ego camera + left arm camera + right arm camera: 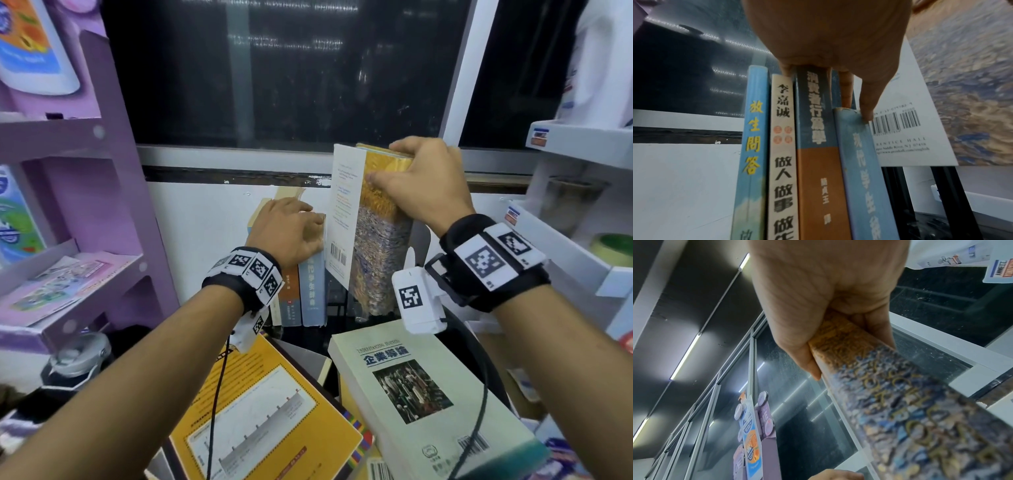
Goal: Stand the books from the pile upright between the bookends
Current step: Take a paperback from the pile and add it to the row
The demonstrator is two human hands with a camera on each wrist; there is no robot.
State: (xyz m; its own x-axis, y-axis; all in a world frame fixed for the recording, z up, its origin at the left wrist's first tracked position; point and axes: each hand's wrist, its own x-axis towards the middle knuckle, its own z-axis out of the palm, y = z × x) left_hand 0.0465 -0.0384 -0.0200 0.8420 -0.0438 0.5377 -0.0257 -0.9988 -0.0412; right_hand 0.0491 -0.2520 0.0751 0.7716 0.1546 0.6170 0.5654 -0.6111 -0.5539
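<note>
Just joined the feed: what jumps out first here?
The right hand grips a tall painted-cover book by its top, tilted, beside the standing row. The left hand rests on that row of upright books, steadying it. Nearer the camera, a pale green book and a yellow book lie flat.
</note>
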